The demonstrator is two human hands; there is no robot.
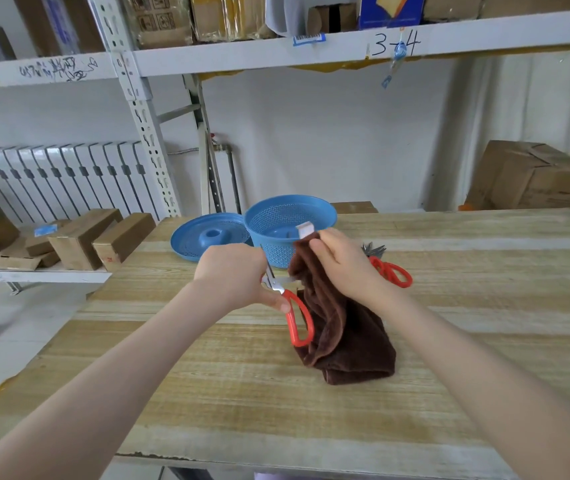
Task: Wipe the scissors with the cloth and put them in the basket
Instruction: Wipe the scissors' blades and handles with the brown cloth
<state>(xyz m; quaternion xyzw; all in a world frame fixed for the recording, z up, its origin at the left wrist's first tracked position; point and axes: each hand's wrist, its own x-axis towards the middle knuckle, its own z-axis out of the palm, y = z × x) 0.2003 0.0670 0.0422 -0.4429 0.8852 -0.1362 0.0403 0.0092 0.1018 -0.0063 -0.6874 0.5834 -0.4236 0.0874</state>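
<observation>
Counter (207,375): I had the wooden top carrying everything, with the basket toward its far side
Cloth (345,341): brown, its top lifted off the counter and its lower folds resting there, close against the red handles
Basket (290,220): blue and open-topped, just behind both hands; I judged the drop-in not yet due
Left grip (235,275): fingers curled round the scissors near the pivot, handles hanging toward me
Right grip (342,265): pinched the cloth's upper edge
Scissors (297,317): held above the counter, blades seemingly parted, one pointing at the cloth; I judged the wipe best run from pivot to tip along the flat, with cloth between fingers and edge
Spare scissors (390,271): lay on the counter, right of the right grip
</observation>
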